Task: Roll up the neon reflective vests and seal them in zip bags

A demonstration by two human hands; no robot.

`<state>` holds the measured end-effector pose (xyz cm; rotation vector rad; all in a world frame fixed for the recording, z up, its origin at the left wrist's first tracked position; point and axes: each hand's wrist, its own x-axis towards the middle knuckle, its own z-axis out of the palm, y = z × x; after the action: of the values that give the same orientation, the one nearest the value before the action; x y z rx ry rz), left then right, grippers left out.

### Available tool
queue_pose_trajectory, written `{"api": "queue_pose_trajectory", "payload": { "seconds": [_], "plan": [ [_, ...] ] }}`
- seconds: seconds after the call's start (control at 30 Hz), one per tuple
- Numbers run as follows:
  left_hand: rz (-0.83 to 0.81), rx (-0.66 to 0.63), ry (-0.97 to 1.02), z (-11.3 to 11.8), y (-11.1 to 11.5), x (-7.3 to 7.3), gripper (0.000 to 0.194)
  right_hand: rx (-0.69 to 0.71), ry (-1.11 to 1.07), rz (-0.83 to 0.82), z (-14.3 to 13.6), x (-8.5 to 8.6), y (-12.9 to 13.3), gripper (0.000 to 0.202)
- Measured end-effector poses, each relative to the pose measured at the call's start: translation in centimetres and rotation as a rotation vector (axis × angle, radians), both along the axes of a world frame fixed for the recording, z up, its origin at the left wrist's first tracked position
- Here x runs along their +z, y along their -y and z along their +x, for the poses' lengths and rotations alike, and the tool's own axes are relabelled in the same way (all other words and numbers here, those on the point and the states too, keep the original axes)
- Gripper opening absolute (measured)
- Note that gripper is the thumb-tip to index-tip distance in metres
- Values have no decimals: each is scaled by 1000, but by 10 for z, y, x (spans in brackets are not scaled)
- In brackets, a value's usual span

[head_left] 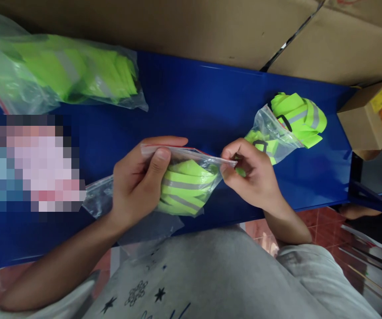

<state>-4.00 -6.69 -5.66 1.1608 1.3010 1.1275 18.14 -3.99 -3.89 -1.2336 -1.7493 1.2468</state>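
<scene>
A clear zip bag (pixel 212 175) with a red line along its top edge hangs between my hands. Inside it lies a rolled neon-yellow reflective strap (pixel 186 186) with grey stripes. My left hand (pixel 141 177) grips the bag's left top corner, thumb in front and fingers behind. At the other end of the zip edge, my right hand (pixel 252 170) pinches the right corner between thumb and fingers. Just beyond the right hand, another zip bag (pixel 282 139) holds some yellow strap, and a loose rolled yellow strap (pixel 299 117) with a black buckle rests against it.
A large bag of yellow straps (pixel 87 73) lies at the back left of the blue table (pixel 191 97). Flat clear bags (pixel 151 228) are under my left forearm. Big cardboard boxes (pixel 194 31) line the back; a small carton (pixel 365 119) stands right. A blurred-out patch covers the left.
</scene>
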Motion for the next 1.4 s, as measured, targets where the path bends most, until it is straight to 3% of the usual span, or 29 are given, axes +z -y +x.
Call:
{"api": "queue_pose_trajectory", "payload": {
  "seconds": [0.2, 0.37, 0.97, 1.4],
  "plan": [
    [152, 22, -186, 3, 0, -4, 24, 17, 10, 2, -3, 0, -1, 13],
    [76, 0, -163, 5, 4, -7, 25, 54, -6, -14, -4, 0, -1, 14],
    [140, -142, -250, 9, 14, -7, 28, 115, -1, -77, -9, -2, -1, 11],
    [2, -161, -231, 12, 15, -7, 30, 186, 13, -68, -5, 1, -2, 10]
  ]
}}
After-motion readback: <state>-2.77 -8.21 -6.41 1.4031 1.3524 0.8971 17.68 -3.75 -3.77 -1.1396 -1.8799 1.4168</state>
